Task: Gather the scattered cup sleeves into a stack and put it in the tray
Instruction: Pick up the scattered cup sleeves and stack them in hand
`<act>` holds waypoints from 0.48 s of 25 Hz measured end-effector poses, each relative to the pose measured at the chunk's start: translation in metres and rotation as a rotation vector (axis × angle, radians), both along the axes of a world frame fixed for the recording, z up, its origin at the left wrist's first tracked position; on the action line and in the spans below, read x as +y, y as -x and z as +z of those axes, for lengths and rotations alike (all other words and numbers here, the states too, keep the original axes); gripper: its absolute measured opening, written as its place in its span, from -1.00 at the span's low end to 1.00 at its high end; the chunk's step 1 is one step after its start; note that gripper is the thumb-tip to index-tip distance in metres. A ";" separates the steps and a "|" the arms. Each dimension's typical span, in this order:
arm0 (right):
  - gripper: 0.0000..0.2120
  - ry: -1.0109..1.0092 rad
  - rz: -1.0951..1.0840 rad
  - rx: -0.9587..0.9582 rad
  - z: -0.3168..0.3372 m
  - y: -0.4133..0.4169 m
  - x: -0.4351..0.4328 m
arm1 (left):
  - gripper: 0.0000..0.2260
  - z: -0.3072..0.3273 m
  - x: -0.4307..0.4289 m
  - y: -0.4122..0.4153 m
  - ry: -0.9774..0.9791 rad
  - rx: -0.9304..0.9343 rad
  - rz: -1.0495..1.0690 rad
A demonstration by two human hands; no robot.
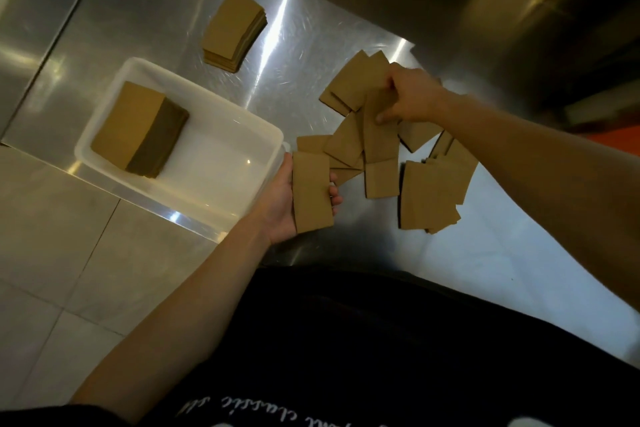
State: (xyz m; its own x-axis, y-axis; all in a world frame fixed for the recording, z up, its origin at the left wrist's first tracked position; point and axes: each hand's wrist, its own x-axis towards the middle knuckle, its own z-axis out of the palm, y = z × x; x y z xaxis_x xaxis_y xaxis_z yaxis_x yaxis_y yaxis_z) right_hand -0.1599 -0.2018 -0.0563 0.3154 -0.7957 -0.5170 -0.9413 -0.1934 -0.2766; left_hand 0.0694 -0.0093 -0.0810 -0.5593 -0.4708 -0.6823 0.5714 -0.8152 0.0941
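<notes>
Cupping a small stack of sleeves [311,192] from below, the left hand [282,208] has its fingers curled round the far edge, clamped on it. The right hand [412,95], well apart from the left, pinches one sleeve [379,128] lying in the scattered sleeves [429,194] spread between and below both hands on the steel counter [166,21]. Just left of the left hand sits the white tray [221,163], already holding a pile [138,130]. Beyond the tray, another pile [233,29] rests on the counter.
</notes>
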 end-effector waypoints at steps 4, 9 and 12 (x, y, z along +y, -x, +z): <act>-0.51 -0.073 -0.145 -0.246 0.023 0.019 0.032 | -0.26 0.002 0.000 -0.001 0.001 0.000 -0.002; -0.80 -0.126 -0.328 -0.409 0.050 0.039 0.084 | -0.28 0.005 0.002 0.002 0.014 -0.007 -0.018; -0.82 -0.163 -0.433 -0.466 0.059 0.046 0.115 | -0.28 0.007 0.003 0.005 0.020 -0.039 -0.048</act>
